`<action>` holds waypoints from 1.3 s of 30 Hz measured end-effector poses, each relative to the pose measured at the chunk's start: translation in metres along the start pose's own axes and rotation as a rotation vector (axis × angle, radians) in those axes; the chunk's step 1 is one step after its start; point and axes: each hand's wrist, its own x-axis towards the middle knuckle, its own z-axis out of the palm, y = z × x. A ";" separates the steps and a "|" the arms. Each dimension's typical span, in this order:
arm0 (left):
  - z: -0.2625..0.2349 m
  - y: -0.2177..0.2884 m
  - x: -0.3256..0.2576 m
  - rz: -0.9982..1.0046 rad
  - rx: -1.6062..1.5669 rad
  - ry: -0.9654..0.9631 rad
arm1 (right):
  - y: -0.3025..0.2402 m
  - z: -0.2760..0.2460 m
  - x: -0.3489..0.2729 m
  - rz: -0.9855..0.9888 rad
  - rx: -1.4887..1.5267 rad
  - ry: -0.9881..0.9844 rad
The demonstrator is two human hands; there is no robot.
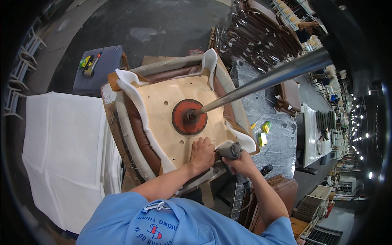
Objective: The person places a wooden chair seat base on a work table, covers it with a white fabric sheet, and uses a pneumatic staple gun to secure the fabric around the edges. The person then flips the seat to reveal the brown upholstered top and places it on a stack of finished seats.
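A plywood seat board [161, 96] lies underside up in a padded frame [123, 122]. White foam [143, 112] edges it, with a brown leather-like cover [139, 143] outside. A round red clamp disc [182, 116] on a metal rod [269, 77] presses on the board's middle. At the near edge, my left hand [202, 156] is closed with fingers curled over the board; what they pinch is hidden. My right hand [243, 165] wraps around a staple gun [230, 150], its nose at the near edge, just right of my left hand.
White foam sheets [61, 143] are stacked at left. Behind them, a dark padded panel [98, 79] carries tools and a small box. A plastic-covered table [277, 134] at right holds yellow-green boxes [263, 139]. Brown covers [261, 36] are piled beyond; brown panels [277, 194] stand near my right arm.
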 end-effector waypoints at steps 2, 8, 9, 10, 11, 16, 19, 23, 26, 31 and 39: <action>0.000 0.000 0.001 -0.007 0.000 -0.004 | -0.002 0.000 0.005 0.009 -0.019 -0.021; -0.005 -0.006 0.001 0.058 0.056 0.013 | -0.010 0.007 0.010 -0.053 -0.069 0.047; -0.007 -0.007 -0.004 0.062 0.077 -0.002 | -0.008 0.009 0.011 -0.092 -0.090 0.060; -0.009 -0.008 -0.009 0.074 0.096 -0.016 | -0.005 0.010 0.013 -0.130 -0.112 0.081; -0.011 -0.007 -0.011 0.087 0.114 -0.030 | -0.001 0.009 0.013 -0.168 -0.133 0.104; -0.009 -0.006 -0.012 0.051 0.063 0.019 | 0.001 0.003 0.001 -0.071 0.046 0.041; -0.007 -0.006 -0.011 0.023 0.034 0.036 | -0.002 0.006 -0.004 -0.066 0.059 0.018; -0.003 -0.005 -0.012 0.021 -0.006 0.068 | -0.005 0.011 -0.004 -0.076 0.075 0.006; -0.003 -0.006 -0.012 -0.001 -0.009 0.043 | -0.016 0.010 -0.001 -0.018 -0.012 -0.030; -0.007 -0.009 -0.015 0.041 0.053 0.034 | -0.013 0.015 0.005 -0.184 -0.091 0.044; -0.008 -0.012 -0.026 -0.003 0.040 0.073 | -0.020 0.016 -0.003 -0.093 0.008 -0.003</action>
